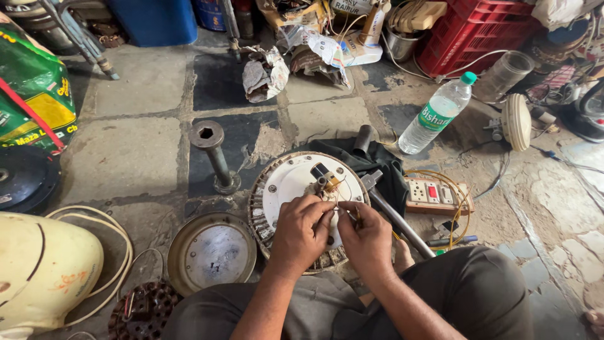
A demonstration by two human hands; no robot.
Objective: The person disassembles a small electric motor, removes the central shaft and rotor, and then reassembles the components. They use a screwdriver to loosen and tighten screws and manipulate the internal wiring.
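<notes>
Fan motor (296, 189) wires (340, 206) pinched in both grips: left hand (302, 230), right hand (368, 236).

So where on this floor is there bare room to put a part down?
The widest bare patch is the stone slab left of the steel pipe, up to the green sack. A smaller one lies between the crumpled paper and the water bottle. Around both hands it is crowded: fan motor, metal cover, switchboard.
</notes>
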